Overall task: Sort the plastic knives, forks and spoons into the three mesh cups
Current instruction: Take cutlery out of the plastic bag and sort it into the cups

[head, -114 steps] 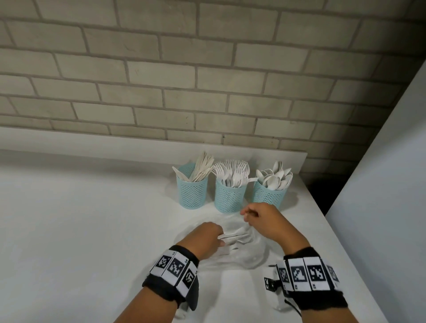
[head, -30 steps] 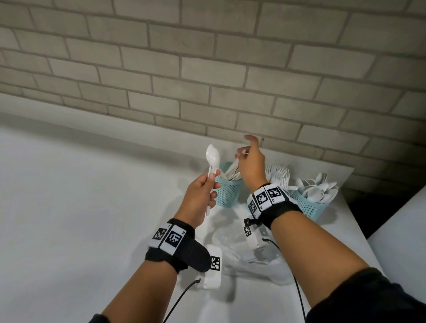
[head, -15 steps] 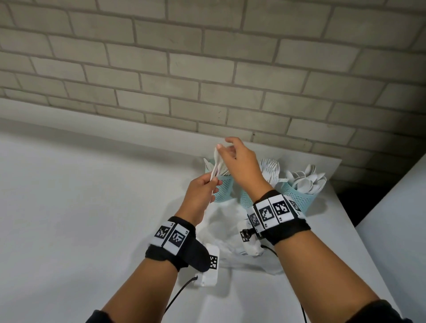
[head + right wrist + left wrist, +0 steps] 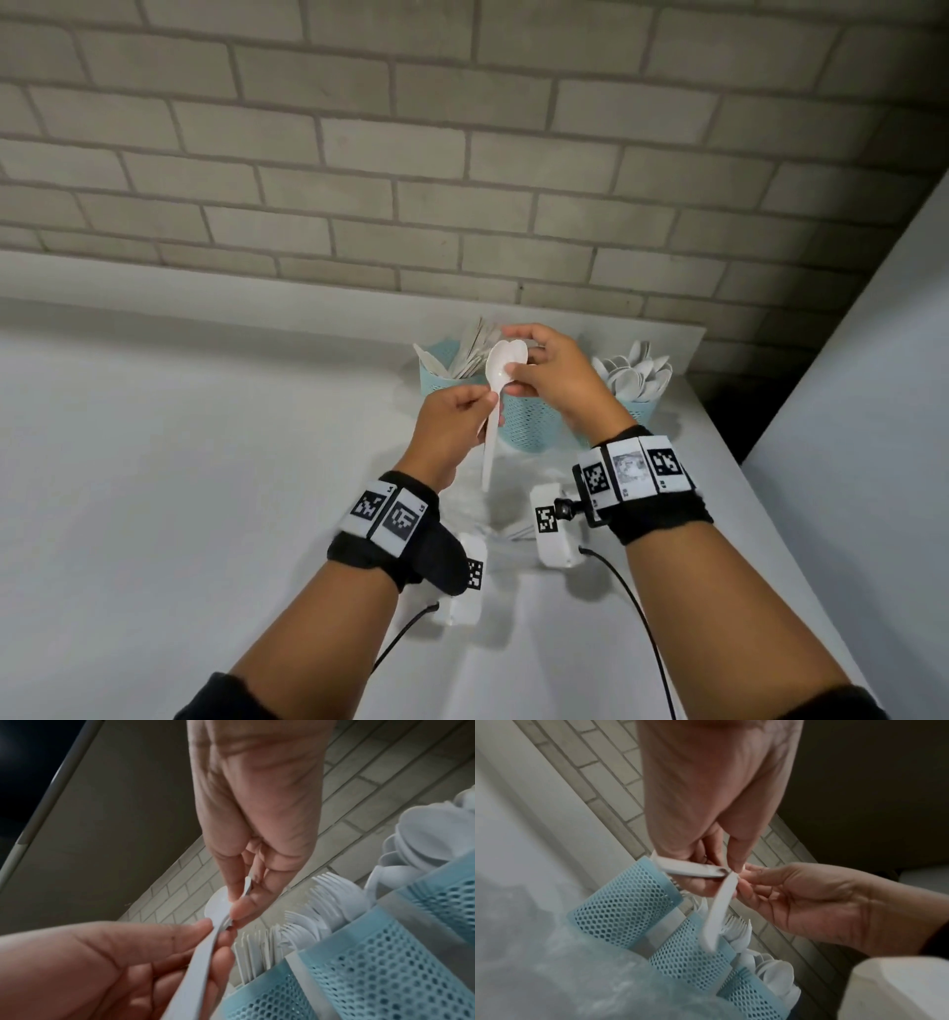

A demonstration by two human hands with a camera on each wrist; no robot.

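Both hands lowered since earlier frame. Left hand point(image 4: 452, 426) grip pinches spoon point(image 4: 500, 390) handle; right hand point(image 4: 552, 380) grip pinches bowl, just before knife cup point(image 4: 436, 377), likely transfer toward spoon cup point(image 4: 639, 406).

- Black wristbands point(image 4: 390, 547) on both forearms, each carrying white tags printed with black square codes.
- White camera box point(image 4: 552, 524) under each wrist, black cable point(image 4: 637, 606) trailing.
- Dark sleeves point(image 4: 221, 699) pushed up.
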